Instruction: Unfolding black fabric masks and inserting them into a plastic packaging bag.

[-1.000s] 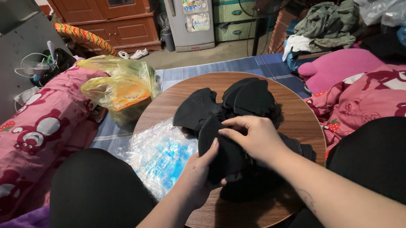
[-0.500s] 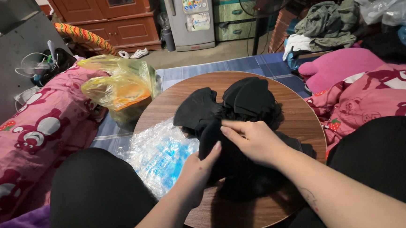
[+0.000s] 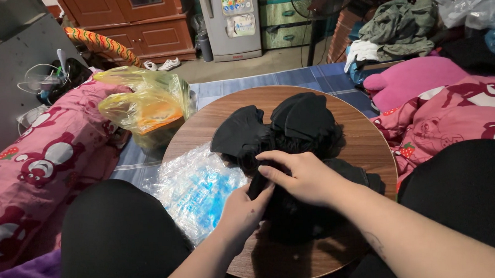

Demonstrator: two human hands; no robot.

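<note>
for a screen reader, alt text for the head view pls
Both hands, left hand and right hand, grip a black fabric piece on a round wooden table. A clear plastic bag lies left of it.

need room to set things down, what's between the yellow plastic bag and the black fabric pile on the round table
In the head view, bare wooden table at the far side; nearer, a clear plastic bag with blue print lies between the yellow bag and the black fabric pile.

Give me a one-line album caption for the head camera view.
Both hands, left hand and right hand, work a black fabric bundle on a round wooden table.
</note>
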